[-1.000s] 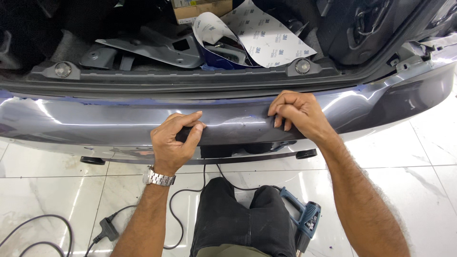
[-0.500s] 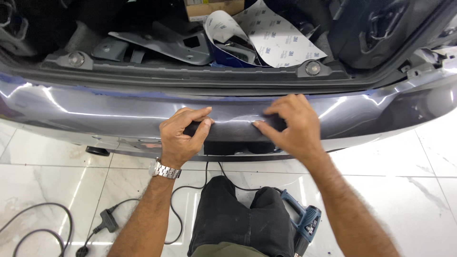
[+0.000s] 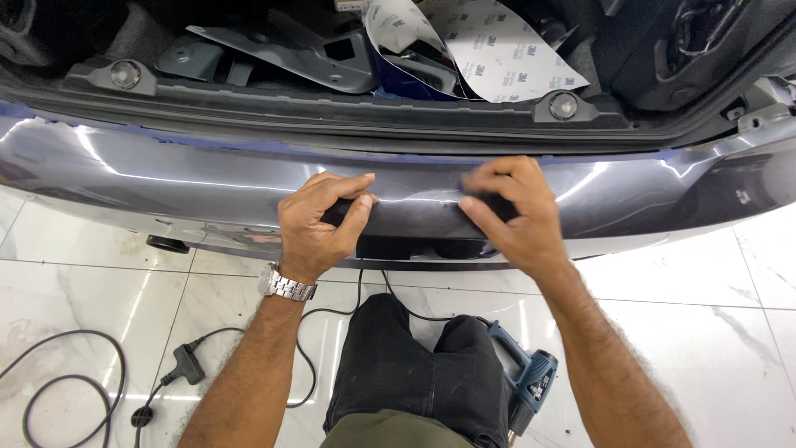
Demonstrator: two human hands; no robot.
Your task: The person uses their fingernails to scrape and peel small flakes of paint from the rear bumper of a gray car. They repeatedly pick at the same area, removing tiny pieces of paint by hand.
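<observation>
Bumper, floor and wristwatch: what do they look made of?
Bumper: glossy grey painted or film-covered panel, with sharp streak reflections; plastic or metal can't be told. Floor: polished marble-look tiles, veined, with grout lines. Wristwatch on the left hand: silvery metal link band, it seems.

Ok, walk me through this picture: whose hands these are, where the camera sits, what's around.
The one view comes from a camera on the person's head, looking down. Both bare hands press on a glossy grey car bumper. The left hand, a metal watch on its wrist, grips a small dark tool whose shape is hard to tell. The right hand lies flat beside it. On the white tiled floor lie a blue heat gun and a black cable. White backing paper sits in the open boot.
</observation>
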